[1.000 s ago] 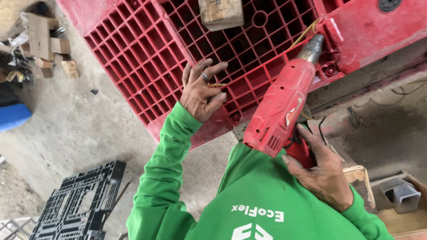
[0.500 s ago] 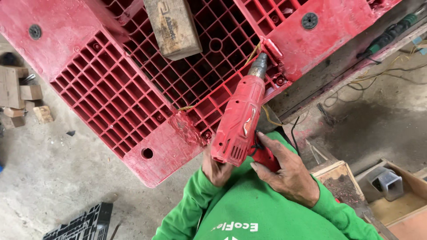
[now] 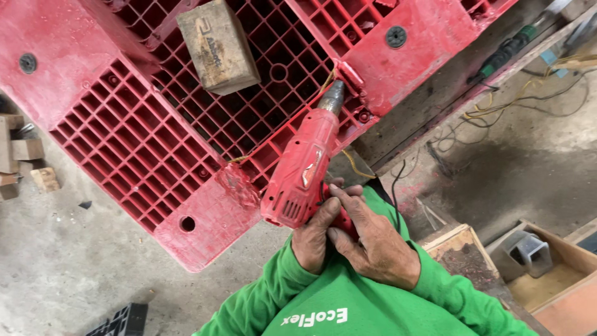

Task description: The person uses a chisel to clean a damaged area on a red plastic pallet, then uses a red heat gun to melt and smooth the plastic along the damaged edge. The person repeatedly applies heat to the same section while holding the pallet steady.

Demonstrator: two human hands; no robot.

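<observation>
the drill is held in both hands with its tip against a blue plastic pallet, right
Not quite: the pallet is red, not blue. The head view shows the left hand and right hand both on the red drill, its tip against the pallet.

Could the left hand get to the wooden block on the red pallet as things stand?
Probably yes. The left hand is on the red drill's grip beside the right hand. The wooden block lies uncovered on the pallet, with only open grid between, though it must let go first.
</observation>
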